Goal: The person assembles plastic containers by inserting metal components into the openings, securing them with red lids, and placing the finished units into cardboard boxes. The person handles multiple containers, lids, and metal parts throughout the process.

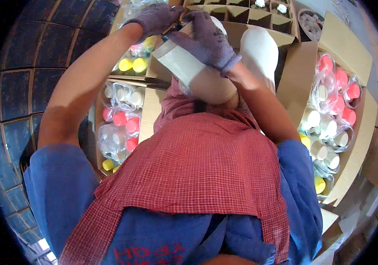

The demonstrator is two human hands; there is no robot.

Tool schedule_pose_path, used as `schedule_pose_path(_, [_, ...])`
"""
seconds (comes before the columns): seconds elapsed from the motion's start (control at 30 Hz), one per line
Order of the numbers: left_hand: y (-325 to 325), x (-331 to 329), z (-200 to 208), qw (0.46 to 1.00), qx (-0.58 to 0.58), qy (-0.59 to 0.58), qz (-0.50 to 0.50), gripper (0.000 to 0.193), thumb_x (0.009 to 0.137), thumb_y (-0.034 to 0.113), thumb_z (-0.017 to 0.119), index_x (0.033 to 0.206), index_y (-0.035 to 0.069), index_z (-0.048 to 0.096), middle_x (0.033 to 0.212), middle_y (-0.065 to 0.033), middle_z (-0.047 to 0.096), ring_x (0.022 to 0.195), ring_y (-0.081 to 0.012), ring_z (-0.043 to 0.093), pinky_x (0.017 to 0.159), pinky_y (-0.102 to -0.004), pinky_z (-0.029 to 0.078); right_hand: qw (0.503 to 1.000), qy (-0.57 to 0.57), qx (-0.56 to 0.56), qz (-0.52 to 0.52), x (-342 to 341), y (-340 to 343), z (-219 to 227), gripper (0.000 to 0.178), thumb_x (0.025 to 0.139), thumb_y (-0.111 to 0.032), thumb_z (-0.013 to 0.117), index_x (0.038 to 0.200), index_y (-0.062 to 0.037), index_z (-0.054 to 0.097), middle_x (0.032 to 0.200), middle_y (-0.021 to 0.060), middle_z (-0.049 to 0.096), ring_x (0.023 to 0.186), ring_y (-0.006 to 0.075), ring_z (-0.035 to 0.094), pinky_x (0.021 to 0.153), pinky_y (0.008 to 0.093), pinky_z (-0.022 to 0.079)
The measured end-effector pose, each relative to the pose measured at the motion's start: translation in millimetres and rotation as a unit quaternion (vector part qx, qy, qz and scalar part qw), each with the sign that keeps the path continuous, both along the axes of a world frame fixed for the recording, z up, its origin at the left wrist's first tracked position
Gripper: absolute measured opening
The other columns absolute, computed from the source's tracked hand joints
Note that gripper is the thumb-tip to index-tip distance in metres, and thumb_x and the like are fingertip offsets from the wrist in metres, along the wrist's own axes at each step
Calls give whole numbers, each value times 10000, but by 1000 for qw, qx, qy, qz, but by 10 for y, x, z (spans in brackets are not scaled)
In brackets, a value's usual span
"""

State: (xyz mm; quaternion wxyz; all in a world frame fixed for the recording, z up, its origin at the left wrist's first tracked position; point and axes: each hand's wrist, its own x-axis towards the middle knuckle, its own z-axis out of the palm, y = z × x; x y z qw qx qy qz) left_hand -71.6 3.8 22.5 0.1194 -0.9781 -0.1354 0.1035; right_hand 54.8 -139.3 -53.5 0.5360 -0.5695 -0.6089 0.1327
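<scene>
Both my hands wear grey-purple work gloves and are close together at the top, above my raised left leg. My left hand [156, 20] has its fingers bent inward around something small and dark, mostly hidden by the gloves. My right hand [209, 42] reaches in from the right, its fingers curled towards the same spot. Under my right hand a pale cream cover [193, 66] with a straight edge lies over my left leg. Beneath my left hand stands an open carton [153, 66] with yellow-capped bottles [139, 65] in it.
A divided carton [237, 24] with a few white-capped bottles stands ahead. Open cartons of plastic-wrapped bottles with red, white and yellow caps flank me, one on the left [153, 104] and one on the right [297, 84]. Dark stacked blocks [17, 84] line the far left.
</scene>
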Motion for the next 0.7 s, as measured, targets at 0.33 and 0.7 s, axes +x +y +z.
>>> schedule_pose_path(0.33, [-1058,212,946,812,-562,-130,93,489,999,300,426,1453,145,328,1117,-80,631,892,-162,646,770,-303,536,955,174,180,158,580,-726,-35,604,634,-242,831,1114,-23,538,1201,155,530,1146,302,523,994,375,403])
schedule_pose_path(0.7, [-1255,588,1345,920,29,35,-390,346,823,211,611,1149,99,585,1103,-94,596,985,-269,589,896,-381,476,976,75,151,135,663,-996,43,626,623,-211,739,1171,-22,503,1260,147,491,1181,272,474,1019,369,351])
